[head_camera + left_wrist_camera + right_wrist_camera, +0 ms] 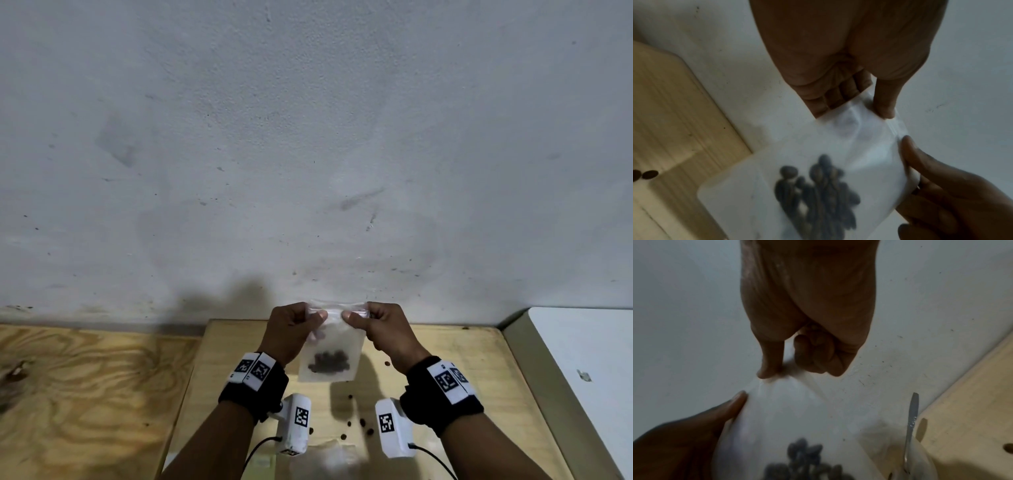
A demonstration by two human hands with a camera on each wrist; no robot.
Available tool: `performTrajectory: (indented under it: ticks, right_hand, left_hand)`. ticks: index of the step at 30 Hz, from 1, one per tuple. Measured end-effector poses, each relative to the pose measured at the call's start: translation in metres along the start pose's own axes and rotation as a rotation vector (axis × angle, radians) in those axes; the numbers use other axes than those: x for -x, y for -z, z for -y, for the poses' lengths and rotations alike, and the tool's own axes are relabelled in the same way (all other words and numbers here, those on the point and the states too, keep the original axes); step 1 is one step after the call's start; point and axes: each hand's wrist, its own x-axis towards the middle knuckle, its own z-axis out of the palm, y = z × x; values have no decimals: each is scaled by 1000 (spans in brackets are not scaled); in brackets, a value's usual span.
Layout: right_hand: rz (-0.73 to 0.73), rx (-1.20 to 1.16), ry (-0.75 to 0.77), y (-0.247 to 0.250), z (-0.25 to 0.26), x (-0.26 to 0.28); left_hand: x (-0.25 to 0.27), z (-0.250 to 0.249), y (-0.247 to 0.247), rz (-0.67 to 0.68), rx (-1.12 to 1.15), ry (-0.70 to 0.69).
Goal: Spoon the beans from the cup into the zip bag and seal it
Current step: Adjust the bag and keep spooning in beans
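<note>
Below me the pale plywood bench [445, 359] carries scattered dark brown beans [363, 423], spilled near my wrists. Above it I hold the small frosted plastic zip bag [330, 346] upright in the air, with a dark clump of beans [329, 364] settled at its bottom. My left hand [291, 329] pinches the top strip at its left end between thumb and curled fingers, and my right hand [383, 329] pinches the right end the same way. The clear plastic cup [920, 456] with the thin metal spoon [911, 423] stands on the bench under my right wrist. I judge the seal unfinished; if my grip skips a stretch of the track, a gap remains and beans could escape when the bag tips.
</note>
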Motion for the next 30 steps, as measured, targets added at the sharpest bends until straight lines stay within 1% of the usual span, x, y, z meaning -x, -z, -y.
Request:
performTrajectory:
  ticks: [4,6,9,11,12,13,15,16,17,20,22,26,28,30]
  right_hand:
    - [-21,-88,-83,10,-3,-1]
    - [-42,-85,-102,7,-5,3]
    - [-121,-71,-52,0,-6,14]
    - [-159,-92,1,-2,-14,25]
    - [-137,-85,24,-3,-20,30]
    - [-94,-24,42,-3,-27,37]
    - [2,163,45,-5,-46,54]
    - [24,210,21,-6,-59,63]
    - [18,213,-5,-6,-69,70]
    - [-74,165,-102,-4,-104,92]
    - [-75,231,-149,-4,-129,106]
    - [71,503,-207,-9,-170,141]
    - [134,663,-217,-12,-184,158]
    - [169,777,-230,-16,-194,170]
  left_hand:
    - [1,3,5,1,148,59]
    - [5,3,5,-5,144,52]
    - [9,3,2,-22,128,56]
    - [11,10,4,-66,164,132]
    - [12,13,5,-94,207,183]
    - [16,16,5,-113,267,235]
    - [27,22,4,-113,365,317]
    - [37,25,2,-100,378,352]
    - [45,29,1,-81,360,379]
    - [80,55,-1,5,259,440]
    - [107,82,-1,37,133,472]
    - [160,128,0,76,-176,489]
    - [181,139,-3,54,-289,492]
    - [199,149,-8,28,-420,450]
